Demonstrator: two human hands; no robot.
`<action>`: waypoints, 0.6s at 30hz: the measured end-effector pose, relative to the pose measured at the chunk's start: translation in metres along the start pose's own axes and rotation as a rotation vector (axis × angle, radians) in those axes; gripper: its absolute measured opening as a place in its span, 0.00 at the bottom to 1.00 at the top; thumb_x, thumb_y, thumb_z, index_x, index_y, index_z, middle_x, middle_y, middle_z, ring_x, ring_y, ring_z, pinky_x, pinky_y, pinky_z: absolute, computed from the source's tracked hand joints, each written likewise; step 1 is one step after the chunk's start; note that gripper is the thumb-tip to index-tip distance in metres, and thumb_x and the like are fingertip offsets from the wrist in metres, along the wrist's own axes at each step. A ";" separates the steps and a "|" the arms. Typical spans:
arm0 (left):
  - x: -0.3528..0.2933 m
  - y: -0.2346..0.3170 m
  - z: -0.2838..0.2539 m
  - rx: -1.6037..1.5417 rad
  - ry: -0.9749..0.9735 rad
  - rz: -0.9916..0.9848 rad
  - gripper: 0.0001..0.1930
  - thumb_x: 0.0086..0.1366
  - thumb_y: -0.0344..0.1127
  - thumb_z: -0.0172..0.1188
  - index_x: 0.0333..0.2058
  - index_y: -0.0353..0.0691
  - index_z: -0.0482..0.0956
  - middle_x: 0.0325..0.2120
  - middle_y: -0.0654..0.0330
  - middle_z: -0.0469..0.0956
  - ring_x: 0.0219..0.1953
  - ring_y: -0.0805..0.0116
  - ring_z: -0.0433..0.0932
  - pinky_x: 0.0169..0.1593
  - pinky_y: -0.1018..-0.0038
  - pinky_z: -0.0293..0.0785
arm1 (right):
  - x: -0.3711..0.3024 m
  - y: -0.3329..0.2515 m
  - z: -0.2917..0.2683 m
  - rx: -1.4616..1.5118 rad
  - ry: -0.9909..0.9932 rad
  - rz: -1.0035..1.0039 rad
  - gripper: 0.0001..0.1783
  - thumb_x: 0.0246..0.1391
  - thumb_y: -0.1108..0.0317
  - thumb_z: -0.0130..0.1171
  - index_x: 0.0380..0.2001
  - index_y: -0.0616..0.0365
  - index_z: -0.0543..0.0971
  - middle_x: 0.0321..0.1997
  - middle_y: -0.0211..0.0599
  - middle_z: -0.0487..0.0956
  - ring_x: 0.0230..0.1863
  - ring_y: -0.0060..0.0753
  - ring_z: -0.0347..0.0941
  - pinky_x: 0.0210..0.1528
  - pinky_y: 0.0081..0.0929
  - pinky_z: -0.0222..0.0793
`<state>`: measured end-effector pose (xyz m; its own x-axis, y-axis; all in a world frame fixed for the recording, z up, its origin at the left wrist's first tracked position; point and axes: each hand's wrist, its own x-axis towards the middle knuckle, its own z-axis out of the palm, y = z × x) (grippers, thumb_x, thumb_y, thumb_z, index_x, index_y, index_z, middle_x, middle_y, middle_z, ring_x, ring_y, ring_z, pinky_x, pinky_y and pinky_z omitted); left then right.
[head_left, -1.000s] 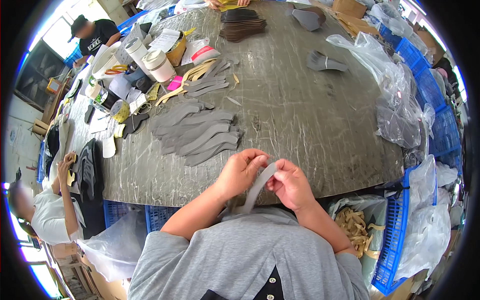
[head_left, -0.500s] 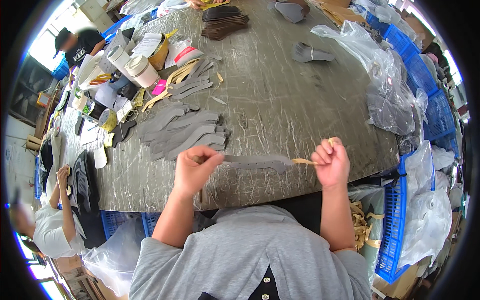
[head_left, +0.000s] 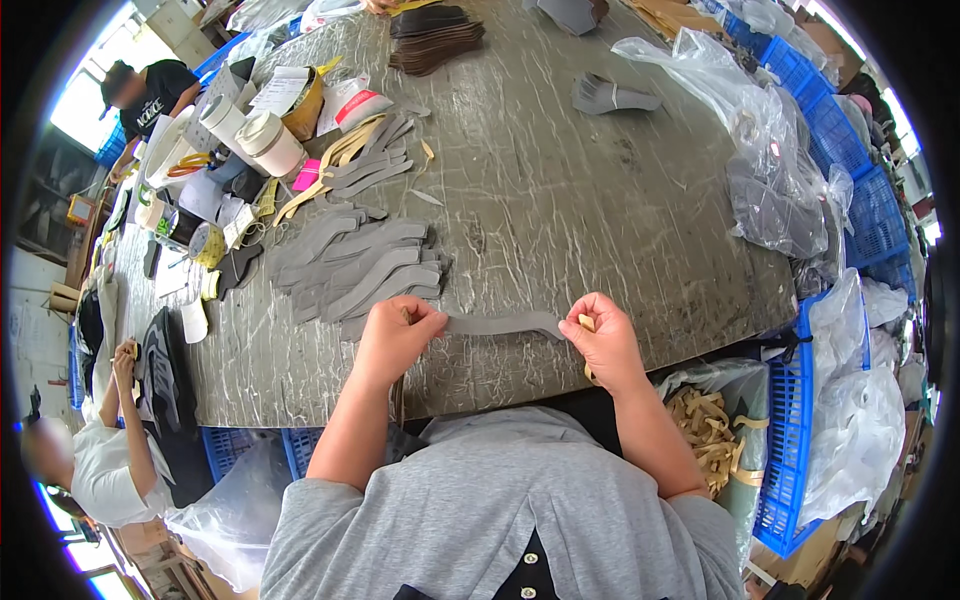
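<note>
A curved grey strip of sheet material (head_left: 500,324) is stretched level between my hands, just above the near part of the table. My left hand (head_left: 396,338) pinches its left end; a small brownish thing shows between those fingers, too hidden to name. At the right end my right hand (head_left: 610,348) is closed, thumb and fingertips on the strip. A narrow beige strip (head_left: 588,322) also pokes out of that hand, and a bit of it shows below the palm. Beyond my left hand lies a loose pile of similar grey pieces (head_left: 360,255).
Beige and grey strips (head_left: 365,160), a white jar (head_left: 270,143) and other containers crowd the table's left. Dark stacked pieces (head_left: 435,40) and a tied grey bundle (head_left: 612,96) lie farther off. Beige scraps fill a bag (head_left: 705,440) beside a blue crate (head_left: 785,450). Co-workers sit at left.
My right hand has come left and slightly down, from pulling a beige strip off the grey piece's end to gripping that end. My left hand keeps its hold.
</note>
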<state>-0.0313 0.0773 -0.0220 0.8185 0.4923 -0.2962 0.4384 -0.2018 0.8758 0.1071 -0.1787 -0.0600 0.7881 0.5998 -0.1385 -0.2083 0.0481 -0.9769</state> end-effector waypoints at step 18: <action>0.024 0.002 0.011 0.346 -0.066 0.009 0.12 0.51 0.35 0.68 0.26 0.30 0.82 0.17 0.53 0.78 0.22 0.69 0.76 0.29 0.71 0.72 | 0.011 0.005 0.009 -0.463 0.103 0.101 0.08 0.52 0.80 0.61 0.32 0.63 0.72 0.26 0.30 0.74 0.24 0.17 0.71 0.23 0.20 0.73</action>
<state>-0.0067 0.0793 -0.0316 0.8400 0.4359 -0.3230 0.5219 -0.4866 0.7006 0.1098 -0.1642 -0.0647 0.8352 0.5002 -0.2287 -0.0253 -0.3804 -0.9245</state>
